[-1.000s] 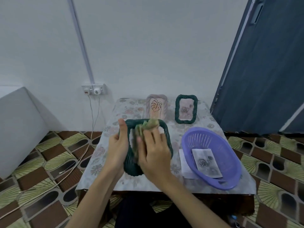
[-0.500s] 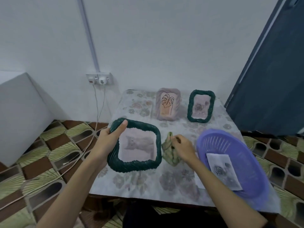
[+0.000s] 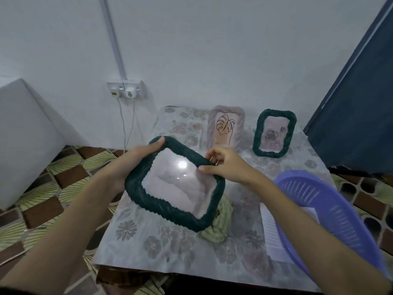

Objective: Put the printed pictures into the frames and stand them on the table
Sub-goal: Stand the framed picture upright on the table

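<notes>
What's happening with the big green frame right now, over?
Left hand grips big green frame, right hand pinches its far edge. Frame held tilted above table, not yet standing. Green cloth lies underneath. Two frames already stand at the back.

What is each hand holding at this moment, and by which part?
Both hold the large dark green frame. The left hand grips its far left corner; the right hand pinches its far right edge with its fingers.
</notes>
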The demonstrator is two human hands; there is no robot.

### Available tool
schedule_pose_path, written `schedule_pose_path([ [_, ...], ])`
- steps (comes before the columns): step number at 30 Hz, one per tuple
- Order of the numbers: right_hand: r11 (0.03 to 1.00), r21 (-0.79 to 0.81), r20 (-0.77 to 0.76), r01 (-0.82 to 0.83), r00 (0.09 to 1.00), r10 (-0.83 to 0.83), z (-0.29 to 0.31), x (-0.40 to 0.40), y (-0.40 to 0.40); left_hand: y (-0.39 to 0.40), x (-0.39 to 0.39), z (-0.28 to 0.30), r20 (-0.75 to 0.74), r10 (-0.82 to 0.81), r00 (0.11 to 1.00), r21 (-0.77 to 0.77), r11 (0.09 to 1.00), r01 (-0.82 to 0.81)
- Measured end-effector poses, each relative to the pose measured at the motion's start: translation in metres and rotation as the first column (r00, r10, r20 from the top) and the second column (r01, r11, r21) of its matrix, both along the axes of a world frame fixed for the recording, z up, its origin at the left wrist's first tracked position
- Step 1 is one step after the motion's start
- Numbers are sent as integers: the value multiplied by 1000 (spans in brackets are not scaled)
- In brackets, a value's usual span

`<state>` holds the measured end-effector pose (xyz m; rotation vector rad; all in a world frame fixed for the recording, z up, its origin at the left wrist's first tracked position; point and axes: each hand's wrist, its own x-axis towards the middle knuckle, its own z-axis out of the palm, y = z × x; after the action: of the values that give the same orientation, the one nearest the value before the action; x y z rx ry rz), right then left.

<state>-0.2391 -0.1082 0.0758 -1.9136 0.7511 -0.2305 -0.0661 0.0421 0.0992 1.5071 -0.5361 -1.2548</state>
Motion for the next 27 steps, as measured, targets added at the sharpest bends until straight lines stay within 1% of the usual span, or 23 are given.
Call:
schedule_pose_path([
  [1,993,116,12,12,1000,-13,-1,-1,-4,0,3,-2,-88,16,996,-49,999,-21],
  [2,964,266,47,20,998,-34,-4,-4,-7,0,5,-6,-179,54,982,-118,990,-76],
  [3,911,412,97,25,993,-71,-8,-7,-10,0,6,-11,-273,101,957,-178,972,-153],
  [4,858,513,143,23,983,-112,-12,-8,-11,-1,5,-18,-327,148,933,-207,952,-224],
  [5,814,581,167,13,977,-134,-17,-8,-12,-4,4,-25,-325,190,927,-201,944,-263],
  [6,787,616,164,6,977,-135,-23,-8,-10,-8,1,-35,-258,216,942,-160,952,-262],
  [8,761,649,119,3,987,-105,-34,-5,-7,-16,-4,-53,-125,217,968,-44,974,-224],
  [10,730,683,89,29,988,-123,-49,1,-10,-25,-4,-72,-99,198,975,19,980,-197],
  [11,717,696,85,41,987,-139,-57,7,-16,-32,-1,-79,-109,197,974,21,980,-196],
  [13,723,689,77,58,985,-152,-67,19,-30,-47,7,-88,-105,204,973,-25,978,-208],
  [15,779,623,66,63,989,-133,-71,36,-49,-70,22,-92,-101,222,970,-131,963,-234],
  [16,824,561,44,77,991,-123,-70,46,-58,-82,29,-90,-79,246,966,-168,952,-256],
  [17,863,496,18,92,993,-116,-71,62,-73,-98,42,-90,-41,264,964,-193,944,-267],
  [19,914,372,-22,160,986,-164,-74,92,-100,-130,67,-89,76,304,950,-226,933,-281],
  [20,919,344,-15,193,980,-201,-76,105,-110,-144,78,-88,131,318,939,-248,927,-280],
  [22,910,348,35,226,967,-253,-85,136,-133,-175,102,-91,202,336,920,-310,913,-266],
  [23,913,335,62,231,962,-266,-90,151,-143,-192,114,-95,217,343,914,-330,907,-262],
  [25,926,256,100,276,946,-309,-104,175,-158,-220,137,-106,226,361,905,-336,901,-276],
  [27,918,212,129,335,922,-366,-118,193,-168,-241,159,-119,230,380,896,-316,900,-301],
])
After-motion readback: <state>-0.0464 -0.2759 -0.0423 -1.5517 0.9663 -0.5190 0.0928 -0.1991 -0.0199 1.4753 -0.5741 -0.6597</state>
